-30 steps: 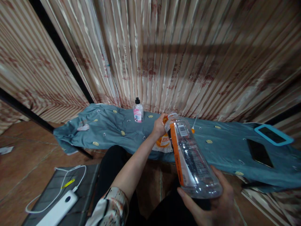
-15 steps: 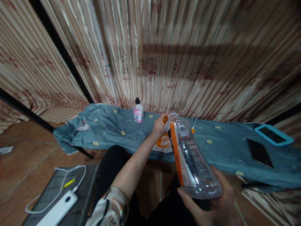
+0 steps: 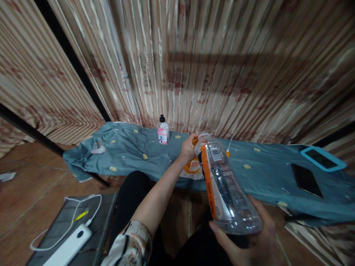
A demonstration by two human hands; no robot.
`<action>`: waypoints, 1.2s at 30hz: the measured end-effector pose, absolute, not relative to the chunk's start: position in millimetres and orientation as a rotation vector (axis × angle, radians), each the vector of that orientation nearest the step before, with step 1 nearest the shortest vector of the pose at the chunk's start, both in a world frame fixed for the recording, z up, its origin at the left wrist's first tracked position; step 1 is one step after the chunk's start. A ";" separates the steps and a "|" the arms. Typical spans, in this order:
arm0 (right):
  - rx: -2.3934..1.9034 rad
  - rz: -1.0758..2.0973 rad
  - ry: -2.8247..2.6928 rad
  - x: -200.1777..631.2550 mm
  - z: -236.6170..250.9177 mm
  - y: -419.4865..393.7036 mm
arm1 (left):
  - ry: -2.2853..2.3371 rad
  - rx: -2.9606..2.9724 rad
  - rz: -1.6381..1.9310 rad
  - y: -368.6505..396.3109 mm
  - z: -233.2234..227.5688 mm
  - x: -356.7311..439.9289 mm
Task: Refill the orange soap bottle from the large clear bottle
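A large clear plastic bottle (image 3: 231,184) with an orange and white label and a barcode is tilted, its capless mouth pointing up and away. My right hand (image 3: 249,240) is wrapped round its base, thumb on the near side. At the bottle's neck, my left hand (image 3: 188,149) is closed on a small orange piece (image 3: 195,141), mostly hidden by the fingers. Below that hand, a larger orange item with a white label (image 3: 193,166) shows in part on a whitish sheet, partly covered by my forearm and the bottle. Behind the bottle lies a thin white tube with an orange end (image 3: 227,152).
On the bench's blue-green cloth (image 3: 144,144) stands a small black-capped bottle (image 3: 163,131). At right lie a black phone (image 3: 306,180) and a light-blue framed tablet (image 3: 323,159). A white power bank (image 3: 70,244) with cable rests on a dark stool (image 3: 101,218). A striped curtain (image 3: 194,66) hangs behind.
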State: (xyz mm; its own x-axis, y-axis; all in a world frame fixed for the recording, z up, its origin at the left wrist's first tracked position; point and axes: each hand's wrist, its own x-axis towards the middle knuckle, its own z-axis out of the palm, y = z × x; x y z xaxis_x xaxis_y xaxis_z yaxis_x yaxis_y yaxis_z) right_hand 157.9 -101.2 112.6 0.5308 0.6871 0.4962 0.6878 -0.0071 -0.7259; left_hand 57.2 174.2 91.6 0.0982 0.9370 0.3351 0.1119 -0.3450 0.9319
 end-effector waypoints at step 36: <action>-1.695 -0.145 -1.316 179.2 90.1 -103.2 | 1.044 1.578 1.343 170.6 98.6 56.7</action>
State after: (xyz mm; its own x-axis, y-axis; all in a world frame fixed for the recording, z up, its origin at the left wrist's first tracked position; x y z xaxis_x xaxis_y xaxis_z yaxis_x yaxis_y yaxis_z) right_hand 179.2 -103.2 90.1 0.4137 0.6899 0.5940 0.8025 0.0318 -0.5958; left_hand 56.7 170.6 98.6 0.0965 0.9381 0.3326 0.0910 -0.3411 0.9356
